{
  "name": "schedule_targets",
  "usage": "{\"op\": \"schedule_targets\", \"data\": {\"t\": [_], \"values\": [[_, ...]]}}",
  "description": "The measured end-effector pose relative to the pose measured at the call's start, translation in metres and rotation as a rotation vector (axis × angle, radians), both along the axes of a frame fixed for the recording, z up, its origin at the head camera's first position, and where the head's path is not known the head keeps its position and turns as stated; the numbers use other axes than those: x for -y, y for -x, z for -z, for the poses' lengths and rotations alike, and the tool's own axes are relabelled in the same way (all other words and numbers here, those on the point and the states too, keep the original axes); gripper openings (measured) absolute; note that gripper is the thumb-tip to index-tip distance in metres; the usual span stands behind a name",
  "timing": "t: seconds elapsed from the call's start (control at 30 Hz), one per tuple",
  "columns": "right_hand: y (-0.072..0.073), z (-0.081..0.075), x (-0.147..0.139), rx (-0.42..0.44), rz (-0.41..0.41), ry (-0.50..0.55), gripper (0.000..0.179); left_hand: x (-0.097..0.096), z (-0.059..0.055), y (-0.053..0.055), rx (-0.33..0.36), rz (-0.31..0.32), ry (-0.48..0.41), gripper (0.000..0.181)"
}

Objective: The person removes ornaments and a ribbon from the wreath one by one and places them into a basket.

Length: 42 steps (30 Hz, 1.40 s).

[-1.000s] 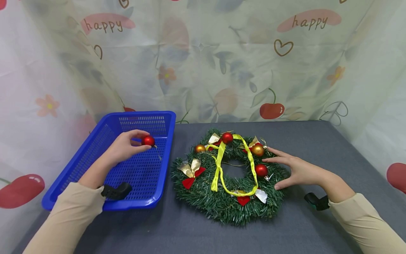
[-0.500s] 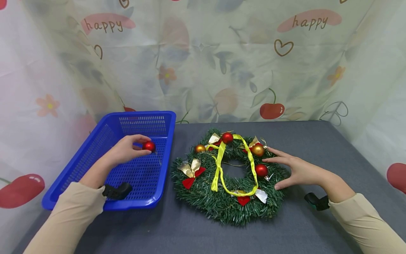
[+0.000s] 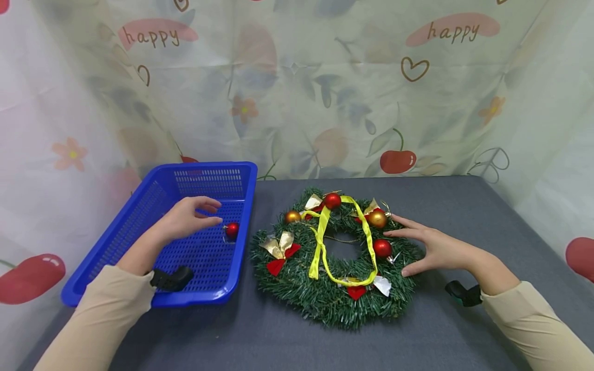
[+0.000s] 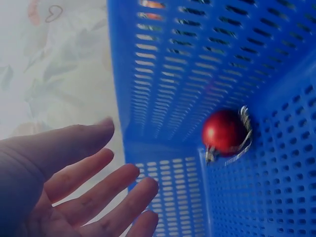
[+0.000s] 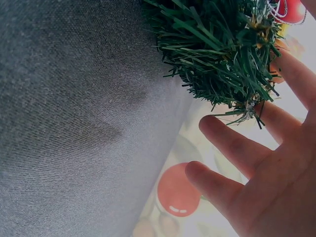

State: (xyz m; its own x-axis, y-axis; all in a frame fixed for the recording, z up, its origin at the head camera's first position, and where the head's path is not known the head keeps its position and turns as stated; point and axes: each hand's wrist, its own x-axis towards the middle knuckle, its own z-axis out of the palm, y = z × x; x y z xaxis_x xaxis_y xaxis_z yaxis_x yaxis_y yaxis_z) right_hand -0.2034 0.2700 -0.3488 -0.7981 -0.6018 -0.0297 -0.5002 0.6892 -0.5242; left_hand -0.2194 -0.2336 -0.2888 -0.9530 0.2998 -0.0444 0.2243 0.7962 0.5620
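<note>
Over the blue basket (image 3: pixel 243 226) my left hand (image 3: pixel 185 219) hovers with thumb and fingers apart, holding nothing. A shiny red Christmas ball (image 3: pixel 232 230) with a silver hanging string lies in the basket by its right wall; the left wrist view shows this red ball (image 4: pixel 223 133) beyond my fingertips. To the right, a green wreath (image 3: pixel 301 293) lies on the table, decorated with red and gold balls, bows and a yellow ribbon (image 3: pixel 369 242). My right hand (image 3: pixel 441 251) is spread at the wreath's right edge, its fingertips right at the greenery (image 5: pixel 212 49).
Grey cloth covers the table (image 3: pixel 464 206). A patterned curtain (image 3: pixel 297 93) hangs behind it and along both sides. The basket's raised rim stands close to the wreath's left edge. Dark bands with cameras sit on both wrists.
My left hand has lowered slightly and let go of the red ball, which dropped into the basket and lies nearer its right wall. The right hand and wreath have stayed put.
</note>
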Motion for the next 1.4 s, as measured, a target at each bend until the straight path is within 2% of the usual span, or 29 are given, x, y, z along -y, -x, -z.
{"op": "schedule_targets", "data": {"t": [0.4, 0.57, 0.7, 0.87, 1.03, 1.23, 1.4], "values": [[0.000, -0.001, 0.000, 0.001, -0.012, 0.004, 0.073, -0.027, -0.032, -0.012, -0.123, 0.005, -0.069, 0.035], [0.000, -0.001, 0.000, -0.002, -0.016, 0.008, 0.073, -0.049, -0.045, -0.019, -0.150, 0.055, -0.109, 0.031], [0.000, -0.001, 0.000, -0.001, -0.016, 0.007, 0.073, -0.068, -0.050, -0.022, -0.153, 0.112, -0.134, 0.028], [0.000, -0.001, 0.000, -0.002, -0.018, 0.007, 0.073, -0.089, -0.051, -0.021, -0.134, 0.169, -0.145, 0.028], [-0.001, -0.001, 0.000, 0.002, -0.020, 0.008, 0.073, -0.106, -0.046, -0.013, -0.097, 0.207, -0.136, 0.029], [-0.002, -0.002, 0.000, 0.009, -0.011, 0.004, 0.074, -0.125, -0.030, 0.004, -0.069, 0.224, -0.078, 0.031], [-0.001, -0.002, 0.000, 0.011, -0.007, 0.003, 0.073, -0.136, -0.017, 0.018, -0.043, 0.228, -0.063, 0.033]]}}
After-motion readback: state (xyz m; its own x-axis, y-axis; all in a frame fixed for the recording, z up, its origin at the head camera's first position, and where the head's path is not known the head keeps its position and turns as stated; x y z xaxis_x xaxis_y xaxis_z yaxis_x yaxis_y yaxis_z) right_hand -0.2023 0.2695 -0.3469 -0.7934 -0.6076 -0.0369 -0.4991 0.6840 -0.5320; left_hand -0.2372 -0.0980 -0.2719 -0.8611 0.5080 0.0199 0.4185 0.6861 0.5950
